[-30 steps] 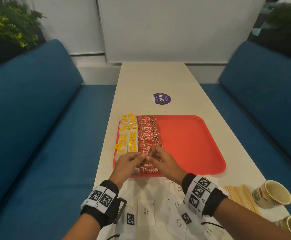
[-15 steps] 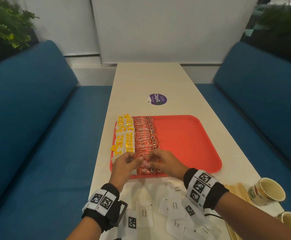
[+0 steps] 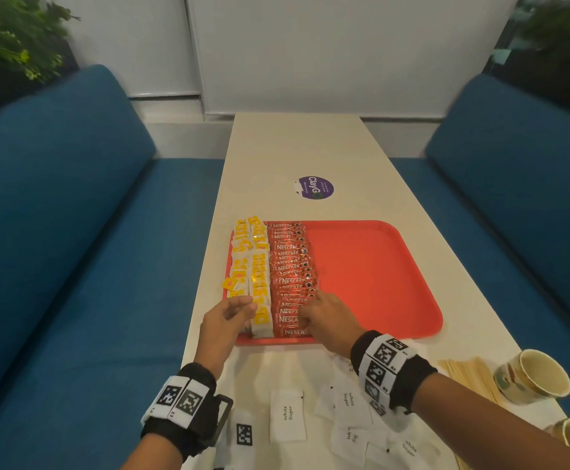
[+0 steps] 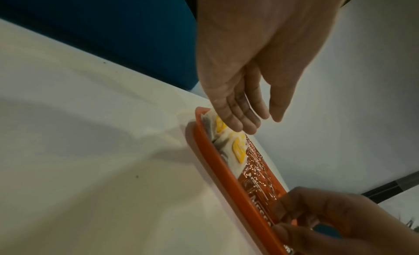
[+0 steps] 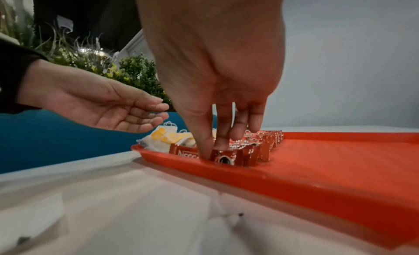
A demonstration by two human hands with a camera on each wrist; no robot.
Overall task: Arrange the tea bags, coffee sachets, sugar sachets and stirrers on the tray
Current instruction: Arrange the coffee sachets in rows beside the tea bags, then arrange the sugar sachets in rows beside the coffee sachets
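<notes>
Booth setting: long pale tabletop between 2 blue benches, white wall behind, plants in the far corners. Right hand is down at the near end of the coffee sachets; in the right wrist view its fingertips press on the nearest sachets, thumb tucked at the near edge, fingers mostly straight, nothing lifted. Left hand hovers open and relaxed just over the near left corner of the red tray, above the tea bags, holding nothing. On the tray: 2 columns of yellow-tagged tea bags at the far left, then 1 overlapping column of coffee sachets just beside them, running near to far; each sachet's long axis lies left-right. The right half of the tray is bare. Sugar sachets lie scattered on the tabletop near the person, between and under the wrists, none on the tray yet. Stirrers lie in a bundle near right, beside 2 paper cups. A purple sticker sits beyond the tray. Judgement: coffee column is being squared off; sugar is likely next. It lies behind both hands toward the person, so either hand must pull back; the free left hand looks readier. Stirrers are clearly nearer the right hand.
</notes>
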